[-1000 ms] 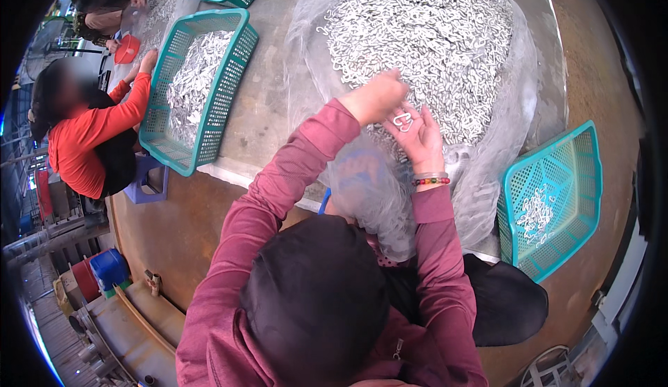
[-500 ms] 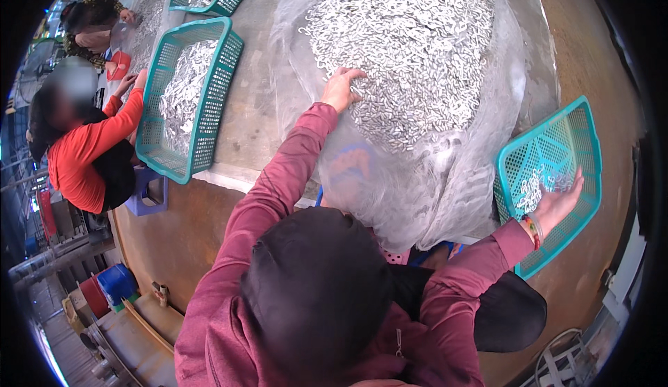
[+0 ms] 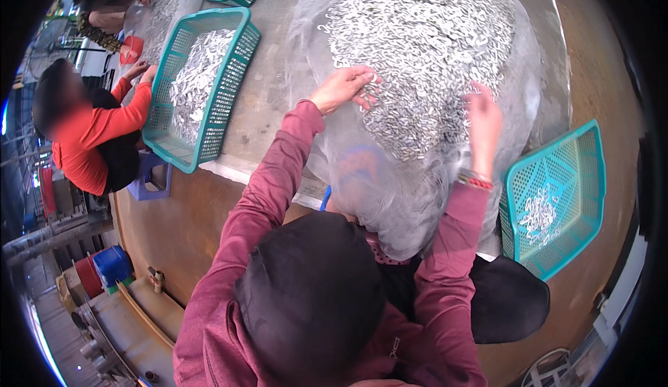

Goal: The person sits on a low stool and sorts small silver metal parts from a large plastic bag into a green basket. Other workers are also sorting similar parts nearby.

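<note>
While the heap of small hooked pieces (image 3: 424,60) is reached from two sides, its near edge is flanked by the left grip (image 3: 344,91) and the right grip (image 3: 485,119). Between the fingertips of the left grip, at the heap's left edge, a pale piece (image 3: 376,79) appears to be pinched. The right grip is laid over the heap's right side with its fingers bent down among the pieces; whether anything is held there cannot be told, since the fingertips are partly hidden.

Beneath and around the heap, a sheer mesh sheet (image 3: 403,210) is spread on the worktop (image 3: 271,67), its folds gathered just on the near side of both grips. To the right of the right grip and nearer the body, a green basket (image 3: 583,189) is seen with a small cluster of pale hooks (image 3: 539,216) inside. Well to the left of the left grip, a second basket (image 3: 226,91) is filled with silvery pieces.

For good handling, each piece is probably best pinched singly and lifted straight up, so that interlocked neighbours are not dragged along. The folds should be kept clear of, and the beaded bracelet (image 3: 474,180) below the right grip should not be allowed to snag.
</note>
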